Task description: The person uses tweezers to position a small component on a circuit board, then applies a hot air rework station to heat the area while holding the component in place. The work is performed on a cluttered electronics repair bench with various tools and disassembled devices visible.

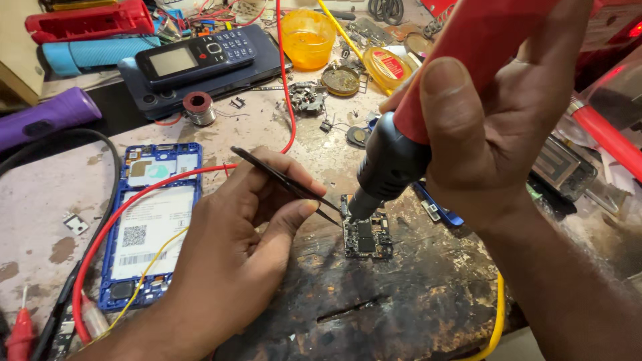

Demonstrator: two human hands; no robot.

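In the head view, the left hand (pixel 231 261) rests on the scorched dark patch of the bench (pixel 40 200), its fingers (pixel 294 210) pinched shut on a pair of black tweezers (pixel 284 180) whose tips reach down to the upper left edge of a small circuit board (pixel 366 237). The board lies flat on the burnt wooden area near the middle of the view, just right of the left hand's thumb. The right hand (pixel 495 134) comes in from the upper right, its fingers wrapped closed round the red handle of a soldering tool (pixel 408 134); the thumb lies along the red grip, and the tool's black nose points down onto the top left corner of the board, right beside the tweezer tips. Left of the left hand lies an opened blue phone frame (pixel 150 220), face down, with a white label on its battery. A red wire (pixel 100 234) curves across that frame and runs up the bench past the hands, and a thin yellow wire (pixel 154 264) crosses the frame's lower part. Further back, a dark button phone (pixel 197 57) lies on top of a larger dark slab, with a small spool of solder (pixel 199 107) just in front of them. An orange plastic cup (pixel 307 37) stands behind, and a round yellow tin (pixel 388 67) lies to its right among loose metal parts. A purple cylinder (pixel 40 117) lies at the far left edge.
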